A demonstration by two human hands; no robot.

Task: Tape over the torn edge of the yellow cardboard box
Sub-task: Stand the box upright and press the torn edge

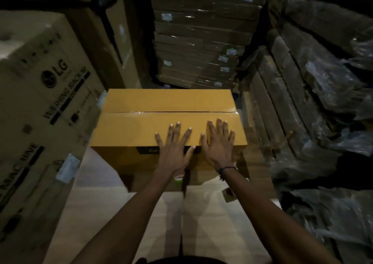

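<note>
The yellow cardboard box (141, 126) stands in the middle of the head view, its top flaps closed. A strip of clear tape (165, 112) runs along the centre seam and wrinkles at the right end. My left hand (174, 144) lies flat on the near flap with fingers spread, the palm over the front top edge. My right hand (219, 140) lies flat just beside it, fingers straight, near the box's right front corner. Neither hand holds anything. A torn edge is not visible from here.
A large LG carton (46, 94) stands close on the left. Stacked brown cartons (197, 41) rise behind the box. Plastic-wrapped dark bundles (314, 82) fill the right side. A pale flat carton (201, 219) lies under my forearms.
</note>
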